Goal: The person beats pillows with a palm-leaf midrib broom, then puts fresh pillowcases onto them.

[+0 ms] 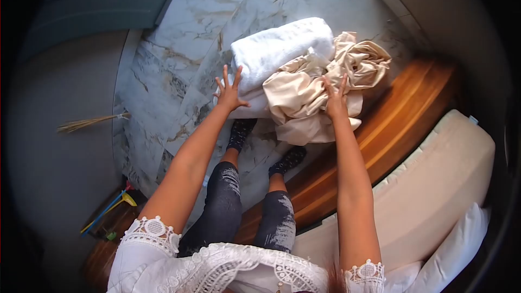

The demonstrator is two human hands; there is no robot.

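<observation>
A thick white folded towel or blanket (282, 46) lies in front of my feet on the floor. Against its near right side is a crumpled beige sheet (296, 95), bunched into loose folds with one twisted lump at the far right. My left hand (230, 95) is at the left end of the white bundle, fingers spread wide. On the beige fabric rests my right hand (336, 100), its fingers stretched out and apart. Both arms reach forward, one on each side of the pile.
A wooden bed frame (399, 111) with a bare beige mattress (434, 165) runs along my right, a white pillow (456, 244) on it. Marbled floor tiles (190, 49) lie ahead. A stick broom (89, 123) is at the left, and a dark door (103, 0) at the upper left.
</observation>
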